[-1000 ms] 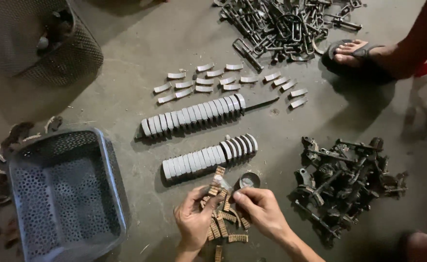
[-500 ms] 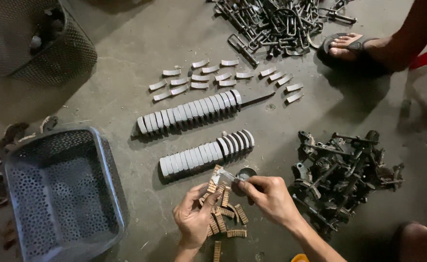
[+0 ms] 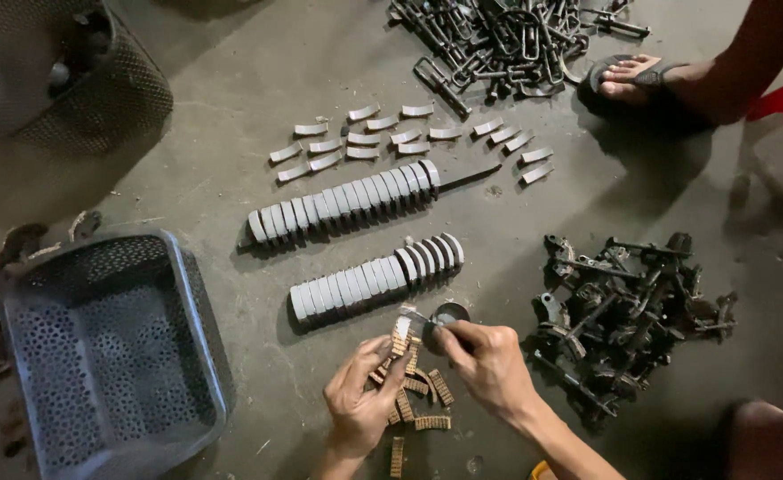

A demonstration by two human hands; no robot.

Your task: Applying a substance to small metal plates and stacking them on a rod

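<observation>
— Head view: what do the hands hold?

— I see the left hand [image 3: 362, 394] pinching a small tan ribbed pad [image 3: 400, 335] between thumb and fingers, held upright above the floor [image 3: 231, 107]. The right hand [image 3: 489, 364] is closed on a thin tool [image 3: 420, 316] whose tip meets the pad's top edge. The hands sit close together, nearly touching. A small round dark tin [image 3: 449, 314] lies just beside the right hand's fingers.

— And beneath them?

— More tan pads [image 3: 427, 391] lie scattered on the floor under and between the hands.

— Surroundings?

— Two rows of grey curved pieces stand on edge: the near row [image 3: 374, 280] just above the hands, the far row [image 3: 343, 203] behind it. Loose grey pieces [image 3: 365, 138] lie flat beyond that. A heap of dark metal parts [image 3: 627, 307] sits to the right, another heap [image 3: 507, 40] at the top. A blue perforated basket [image 3: 107, 347] stands to the left, a dark mesh basket [image 3: 98, 89] top left. Another person's sandalled foot [image 3: 631, 76] rests top right.
</observation>
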